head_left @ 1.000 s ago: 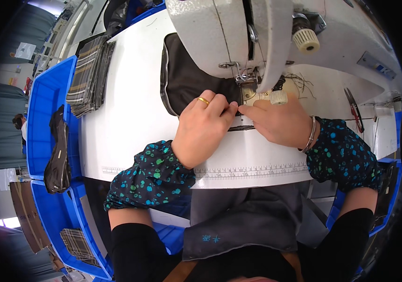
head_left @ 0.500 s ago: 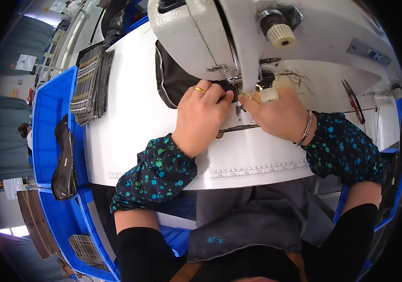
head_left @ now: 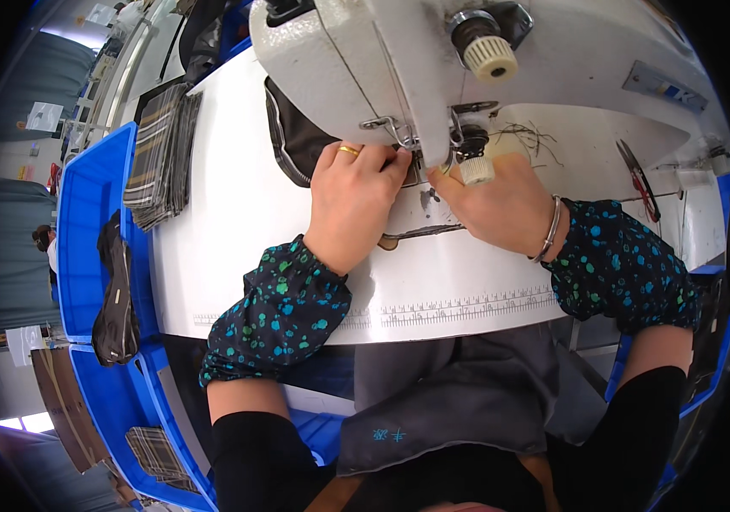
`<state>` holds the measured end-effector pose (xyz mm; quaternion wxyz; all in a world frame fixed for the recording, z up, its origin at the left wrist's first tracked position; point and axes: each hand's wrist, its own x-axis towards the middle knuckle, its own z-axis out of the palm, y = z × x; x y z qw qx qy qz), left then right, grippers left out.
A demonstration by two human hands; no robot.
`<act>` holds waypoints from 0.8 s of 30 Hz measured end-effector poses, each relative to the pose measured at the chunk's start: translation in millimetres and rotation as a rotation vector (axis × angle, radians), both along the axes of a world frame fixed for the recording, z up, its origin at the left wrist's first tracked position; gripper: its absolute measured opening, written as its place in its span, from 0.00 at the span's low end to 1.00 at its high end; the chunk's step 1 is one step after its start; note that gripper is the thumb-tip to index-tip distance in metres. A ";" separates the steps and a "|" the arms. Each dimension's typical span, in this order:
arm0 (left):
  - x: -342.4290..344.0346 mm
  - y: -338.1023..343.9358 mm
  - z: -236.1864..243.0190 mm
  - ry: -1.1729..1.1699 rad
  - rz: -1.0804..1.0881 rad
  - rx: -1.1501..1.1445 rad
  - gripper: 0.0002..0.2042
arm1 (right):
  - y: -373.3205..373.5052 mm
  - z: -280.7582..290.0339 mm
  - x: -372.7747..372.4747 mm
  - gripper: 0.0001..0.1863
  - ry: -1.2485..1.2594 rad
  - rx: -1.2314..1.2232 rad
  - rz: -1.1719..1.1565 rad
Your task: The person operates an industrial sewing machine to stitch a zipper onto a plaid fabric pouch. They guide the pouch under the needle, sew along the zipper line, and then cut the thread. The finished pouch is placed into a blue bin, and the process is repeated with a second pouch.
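A white sewing machine (head_left: 553, 64) stands over the white table, its presser foot area partly hidden by my fingers. Under its head lies a dark fabric piece (head_left: 297, 128) with a zipper along its curved edge. My left hand (head_left: 354, 200), with a gold ring, has curled fingers pressed together on the near edge of this fabric, just left of the needle. Close to the right of the needle, my right hand (head_left: 501, 205) pinches thumb and finger together; a cream knob covers part of it, and what the fingertips hold is hidden.
Black-handled scissors (head_left: 640, 183) and loose threads (head_left: 531, 136) lie right of the machine. A stack of plaid fabric pieces (head_left: 163, 158) rests at the left, beside blue bins (head_left: 92, 290). A dark zippered piece (head_left: 116, 294) hangs over a bin edge. A printed ruler (head_left: 450, 309) runs along the table's front.
The zippered fabric and my left hand sit slightly farther left. My right hand has shifted a little left too, and the view itself has moved slightly. Both hands keep much the same pose.
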<state>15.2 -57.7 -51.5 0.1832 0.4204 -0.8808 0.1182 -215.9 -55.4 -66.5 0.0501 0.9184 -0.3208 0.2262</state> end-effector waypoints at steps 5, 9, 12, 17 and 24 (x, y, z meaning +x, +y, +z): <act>0.3 -2.0 -2.1 0.029 0.008 -0.027 0.13 | -1.3 -1.4 0.3 0.02 0.020 -0.017 -0.002; 0.8 -2.4 -2.2 0.022 0.015 -0.033 0.13 | -0.9 -0.1 -0.3 0.02 0.019 -0.010 0.002; 2.0 -3.0 -0.4 0.015 0.020 -0.037 0.14 | 0.1 2.0 1.1 0.02 0.023 -0.016 -0.009; 3.1 0.7 6.4 0.019 0.101 0.108 0.22 | 0.4 2.1 0.5 0.02 -0.015 -0.007 0.010; -7.8 18.7 16.0 -0.054 0.114 0.098 0.17 | -1.3 2.2 1.4 0.02 -0.030 0.006 0.024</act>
